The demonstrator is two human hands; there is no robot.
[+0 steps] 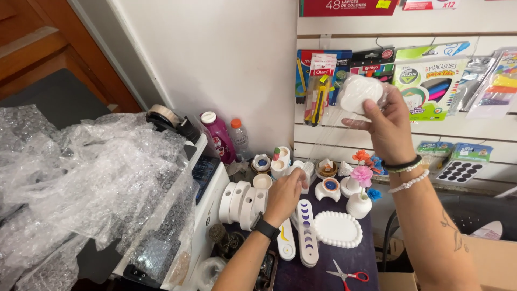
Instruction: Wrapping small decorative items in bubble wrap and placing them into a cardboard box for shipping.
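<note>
Blue pencil pack [315, 73], green-white marker box [428, 81] on wall, red box [347, 7] above

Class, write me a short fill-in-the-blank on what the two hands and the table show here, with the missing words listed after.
1. The right hand holds up a white piece wrapped in clear ____.
2. The left hand wears a black ____ on its wrist.
3. The scissors have ____ handles.
4. The oval tray is ____.

Missing words: plastic; watch; red; white
</note>
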